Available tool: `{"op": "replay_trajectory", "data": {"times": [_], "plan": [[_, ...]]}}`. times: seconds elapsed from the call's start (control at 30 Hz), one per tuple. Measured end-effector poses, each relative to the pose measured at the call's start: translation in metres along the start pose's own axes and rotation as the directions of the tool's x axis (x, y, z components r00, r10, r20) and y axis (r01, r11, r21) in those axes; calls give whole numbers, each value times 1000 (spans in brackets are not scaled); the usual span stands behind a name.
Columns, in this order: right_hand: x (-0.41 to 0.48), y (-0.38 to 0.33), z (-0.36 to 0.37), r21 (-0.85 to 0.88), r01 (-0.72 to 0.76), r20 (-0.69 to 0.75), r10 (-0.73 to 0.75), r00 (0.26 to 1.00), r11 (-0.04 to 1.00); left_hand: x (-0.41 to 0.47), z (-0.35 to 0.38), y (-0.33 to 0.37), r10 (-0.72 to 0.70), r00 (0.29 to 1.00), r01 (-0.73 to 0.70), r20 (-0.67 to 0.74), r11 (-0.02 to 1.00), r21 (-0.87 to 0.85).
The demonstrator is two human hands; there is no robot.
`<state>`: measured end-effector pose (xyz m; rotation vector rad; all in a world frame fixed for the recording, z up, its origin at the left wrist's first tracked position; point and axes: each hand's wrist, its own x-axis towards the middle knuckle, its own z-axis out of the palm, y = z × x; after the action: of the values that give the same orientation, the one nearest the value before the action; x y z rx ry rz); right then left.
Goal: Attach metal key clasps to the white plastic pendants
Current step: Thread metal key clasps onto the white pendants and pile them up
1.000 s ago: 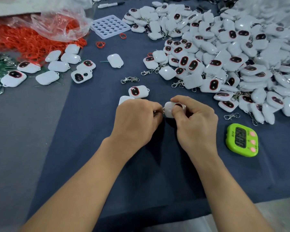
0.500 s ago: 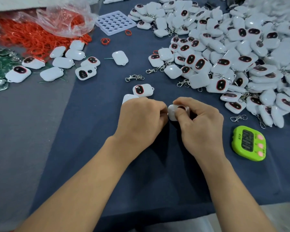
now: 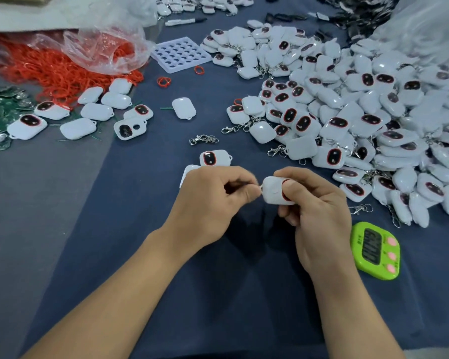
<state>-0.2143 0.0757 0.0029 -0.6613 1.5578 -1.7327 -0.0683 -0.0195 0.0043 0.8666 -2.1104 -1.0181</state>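
Now my right hand point(image 3: 319, 211) grips the white pendant point(image 3: 275, 191) between thumb and fingers, above the surface point(image 3: 140, 229). My left hand point(image 3: 208, 203) is just beside it, fingertips curled against the pendant's left end; what they pinch, I cannot tell.

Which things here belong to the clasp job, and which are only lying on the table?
In the job: white pendant in the right hand; left hand, fingers pinched at its corner; loose clasps; pendant heap.
Lying about: green timer; red bands; holed tray; marker.
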Motion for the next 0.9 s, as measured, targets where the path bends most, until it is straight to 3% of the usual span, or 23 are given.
{"op": "replay_trajectory", "data": {"times": [0.1,0.27,0.37,0.6,0.77,0.9], "plan": [[9,-4,6,-31,-36,62,38,997,999,3,-4,-5,-22,1000,22,-10,1000,3],[22,-10,19,-9,-46,103,47,994,999,2,-1,-6,149,986,-112,-79,929,352],[22,-10,14,50,-56,125,49,991,997,1,-1,-5,87,990,-63,-115,979,193],[21,-11,6,183,-81,231,38,972,980,-2,5,3,-21,1000,21,-1,995,-101],[21,-8,7,190,-59,256,9,967,980,-5,7,8,-41,994,36,-98,998,-46],[21,-6,7,136,-11,247,-23,969,991,-4,3,7,82,987,-57,-136,983,176]]}}
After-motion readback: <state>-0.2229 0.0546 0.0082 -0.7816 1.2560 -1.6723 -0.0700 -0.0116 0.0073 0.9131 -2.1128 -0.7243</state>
